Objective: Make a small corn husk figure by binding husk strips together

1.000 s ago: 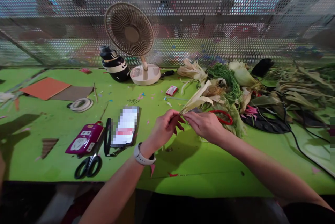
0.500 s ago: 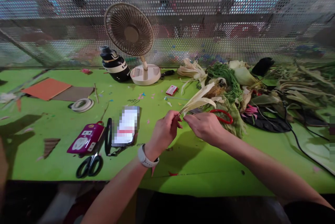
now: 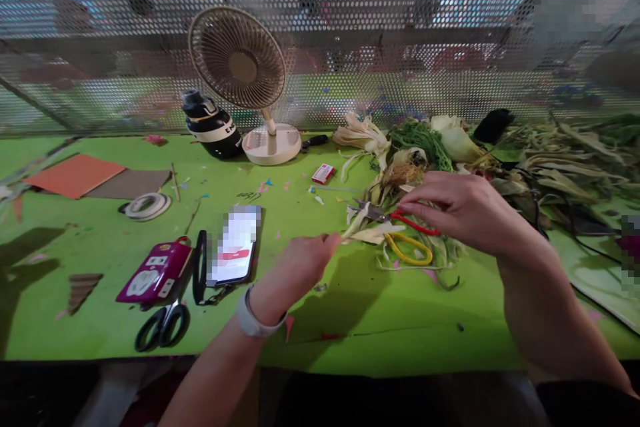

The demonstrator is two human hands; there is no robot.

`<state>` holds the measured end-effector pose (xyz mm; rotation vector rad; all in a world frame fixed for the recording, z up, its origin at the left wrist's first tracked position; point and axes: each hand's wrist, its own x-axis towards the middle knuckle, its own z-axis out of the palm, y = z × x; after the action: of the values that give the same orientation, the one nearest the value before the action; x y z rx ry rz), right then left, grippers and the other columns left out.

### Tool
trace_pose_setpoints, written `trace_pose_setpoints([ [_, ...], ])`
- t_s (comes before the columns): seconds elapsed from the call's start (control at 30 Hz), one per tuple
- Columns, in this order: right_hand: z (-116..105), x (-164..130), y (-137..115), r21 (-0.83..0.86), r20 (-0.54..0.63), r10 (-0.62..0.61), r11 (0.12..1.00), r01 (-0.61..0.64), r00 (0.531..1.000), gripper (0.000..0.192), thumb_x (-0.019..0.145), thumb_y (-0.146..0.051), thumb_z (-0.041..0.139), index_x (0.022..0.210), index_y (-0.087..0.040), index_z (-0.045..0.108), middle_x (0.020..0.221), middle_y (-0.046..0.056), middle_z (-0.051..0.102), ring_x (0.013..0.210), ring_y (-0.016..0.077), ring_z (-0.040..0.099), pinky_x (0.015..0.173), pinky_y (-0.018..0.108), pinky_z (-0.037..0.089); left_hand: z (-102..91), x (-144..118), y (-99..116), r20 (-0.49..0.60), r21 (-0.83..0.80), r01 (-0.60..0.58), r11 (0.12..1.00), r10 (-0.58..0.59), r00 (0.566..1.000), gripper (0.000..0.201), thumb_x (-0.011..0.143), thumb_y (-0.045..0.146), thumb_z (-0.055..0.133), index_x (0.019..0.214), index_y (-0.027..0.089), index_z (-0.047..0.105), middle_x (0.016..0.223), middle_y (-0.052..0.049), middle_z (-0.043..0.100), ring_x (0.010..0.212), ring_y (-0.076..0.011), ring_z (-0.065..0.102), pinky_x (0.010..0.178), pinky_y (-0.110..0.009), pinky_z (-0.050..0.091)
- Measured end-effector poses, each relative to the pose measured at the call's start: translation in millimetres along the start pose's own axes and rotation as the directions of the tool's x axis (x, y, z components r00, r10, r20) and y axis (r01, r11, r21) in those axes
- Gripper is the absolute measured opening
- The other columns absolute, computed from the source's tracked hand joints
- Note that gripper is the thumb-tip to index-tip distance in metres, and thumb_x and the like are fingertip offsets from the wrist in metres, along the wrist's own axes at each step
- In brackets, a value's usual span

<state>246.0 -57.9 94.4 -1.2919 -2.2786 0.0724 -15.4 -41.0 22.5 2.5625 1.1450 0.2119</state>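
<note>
My left hand (image 3: 306,264), fingers closed, pinches the lower end of a pale dried corn husk (image 3: 359,224) above the table. Its free end spreads to the right. Scissors (image 3: 409,248) with one red and one yellow handle lie just right of the husk, their grey blades pointing left. My right hand (image 3: 457,207) reaches over them from the right, with its thumb and fingers closed at the red handle. Its palm hides part of the plant heap behind. More husks (image 3: 365,135) and a bundle of green string (image 3: 423,144) lie beyond.
A fan (image 3: 240,67) and a black bottle (image 3: 213,127) stand at the back before a perforated metal screen (image 3: 350,40). To the left lie a phone (image 3: 237,240), purple pouch (image 3: 155,270), black-handled scissors (image 3: 163,327) and tape roll (image 3: 147,206). Dried leaves (image 3: 560,160) fill the right.
My right hand has let go of the husk and moved right to the scissors' red handle. The left hand keeps the husk, now held lower. The yellow handle has come into view.
</note>
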Motion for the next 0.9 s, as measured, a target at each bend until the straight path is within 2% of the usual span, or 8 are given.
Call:
trace_pose_setpoints([
  [0.1,10.5,11.2,7.3,0.115,-0.166,0.041,0.993,-0.022,0.985,0.019,0.087,-0.032,0.057,0.085,-0.022,0.073,0.075,0.003,0.066,0.067,0.0146,0.057,0.062,0.028,0.04,-6.8,-3.2,5.2,0.135,-0.436,-0.13,0.891,0.207,0.969,0.015,0.086,0.013,0.046,0.087,0.02,0.059,0.07,-0.002,0.065,0.051,-0.0108,0.058,0.05,-0.021,0.04],
  [0.23,59.8,28.5,11.7,0.286,-0.18,0.099,0.957,-0.044,0.979,0.019,0.086,-0.032,0.059,0.082,-0.019,0.072,0.071,0.003,0.066,0.066,0.0135,0.057,0.061,0.026,0.042,-9.0,-9.7,15.1,0.194,-0.88,-0.021,0.474,0.4,0.896,0.017,0.092,0.027,0.043,0.091,0.018,0.056,0.076,-0.006,0.069,0.05,-0.0092,0.061,0.049,-0.02,0.047],
  [0.37,111.6,28.6,12.6,0.32,0.052,0.039,0.946,-0.054,0.998,0.016,0.084,-0.024,0.059,0.077,-0.018,0.071,0.072,0.003,0.068,0.065,0.013,0.058,0.061,0.024,0.042,-5.9,-7.8,14.8,-0.118,-0.967,-0.135,0.216,0.09,0.989,0.012,0.09,0.029,0.05,0.088,0.017,0.051,0.071,-0.003,0.068,0.044,-0.0074,0.058,0.041,-0.017,0.044],
  [0.43,125.3,23.4,13.2,0.306,0.116,0.03,0.95,-0.064,0.993,0.016,0.084,-0.023,0.059,0.077,-0.017,0.071,0.073,0.004,0.069,0.064,0.0133,0.059,0.061,0.024,0.042,-6.4,-2.2,7.1,-0.277,-0.925,-0.2,0.324,-0.211,0.938,0.012,0.09,0.029,0.051,0.088,0.017,0.051,0.074,-0.002,0.067,0.045,-0.0062,0.058,0.041,-0.016,0.043],
  [0.5,129.3,18.6,14.0,0.292,0.13,0.036,0.954,-0.073,0.991,0.016,0.085,-0.021,0.057,0.079,-0.016,0.071,0.075,0.005,0.069,0.067,0.0139,0.06,0.063,0.025,0.042,-7.5,4.0,-5.1,-0.411,-0.844,-0.168,0.51,-0.411,0.814,0.014,0.089,0.03,0.052,0.089,0.016,0.052,0.075,-0.001,0.067,0.047,-0.0056,0.059,0.041,-0.015,0.042],
  [0.63,116.8,15.4,10.5,0.366,0.085,-0.031,0.93,-0.003,0.996,0.015,0.086,-0.022,0.056,0.081,-0.017,0.069,0.084,0.008,0.068,0.082,0.0173,0.062,0.073,0.029,0.046,-6.7,11.3,-29.2,-0.587,-0.647,-0.005,0.763,-0.493,0.642,0.012,0.09,0.029,0.049,0.09,0.017,0.05,0.075,0.0,0.066,0.048,-0.0063,0.061,0.045,-0.017,0.044],
  [0.77,96.0,14.7,-8.4,0.632,0.094,-0.197,0.769,0.094,0.976,0.013,0.089,-0.026,0.054,0.083,-0.019,0.063,0.121,0.01,0.06,0.119,0.0215,0.05,0.101,0.042,0.037,0.4,15.4,-31.3,-0.524,-0.67,0.035,0.742,-0.506,0.685,0.012,0.09,0.029,0.046,0.09,0.017,0.049,0.075,0.0,0.066,0.048,-0.0079,0.062,0.044,-0.018,0.044],
  [0.9,95.4,10.4,-29.0,0.914,0.085,-0.136,0.404,-0.023,0.987,0.014,0.095,-0.027,0.044,0.086,-0.021,0.053,0.087,0.002,0.066,0.097,0.0163,0.061,0.104,0.046,0.032,12.5,22.6,-14.8,-0.419,-0.699,0.05,0.714,-0.466,0.779,0.015,0.09,0.03,0.044,0.085,0.017,0.049,0.071,0.0,0.066,0.049,-0.0098,0.063,0.045,-0.019,0.043],
])
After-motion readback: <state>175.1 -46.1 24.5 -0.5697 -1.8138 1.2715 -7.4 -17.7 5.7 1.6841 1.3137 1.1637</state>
